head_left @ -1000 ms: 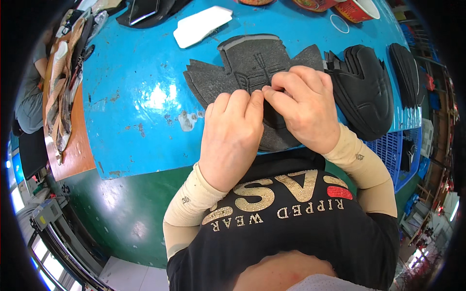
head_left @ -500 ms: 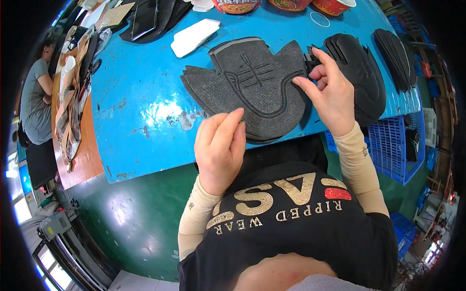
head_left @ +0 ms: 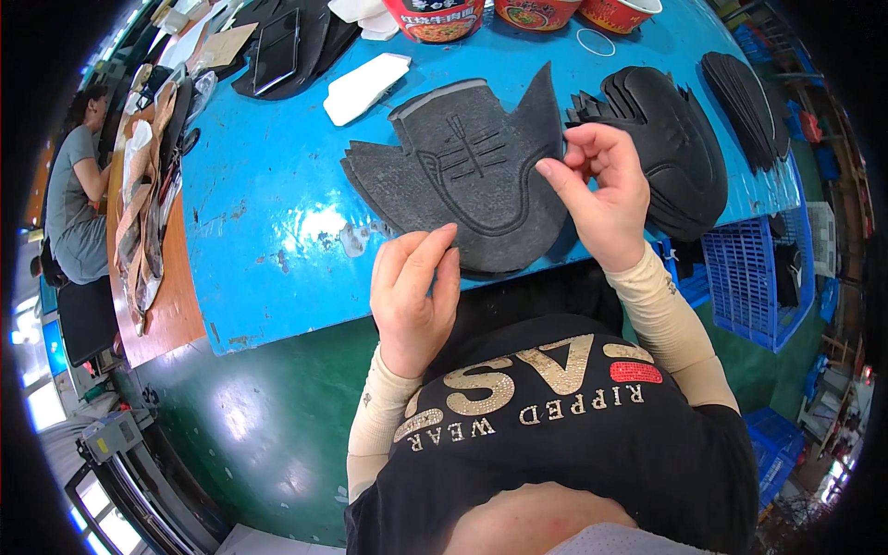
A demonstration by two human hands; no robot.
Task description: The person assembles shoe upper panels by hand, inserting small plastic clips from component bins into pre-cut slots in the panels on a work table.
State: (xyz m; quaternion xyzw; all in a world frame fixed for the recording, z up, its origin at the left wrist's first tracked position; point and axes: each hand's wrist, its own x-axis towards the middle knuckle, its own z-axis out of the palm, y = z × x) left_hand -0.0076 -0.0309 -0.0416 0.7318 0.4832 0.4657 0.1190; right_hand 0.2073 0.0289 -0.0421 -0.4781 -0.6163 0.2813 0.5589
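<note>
A stack of dark grey shoe-upper pieces lies near the table's front edge, with raised curved and crossed lines on the top one. My right hand pinches the right edge of the top piece between thumb and fingers, and that side wing is lifted and bent up. At the lower left edge of the stack is my left hand, its thumb and fingers pressed together. What lies between those fingertips, if anything, is hidden.
Black moulded pieces are piled to the right, and a further black stack stands beyond. White pieces, a phone and paper noodle tubs lie farther back. A blue crate stands below; a person sits at left.
My right hand has shifted left and slightly down, and the right wing of the top piece has tipped up more steeply. My left hand has barely moved.
</note>
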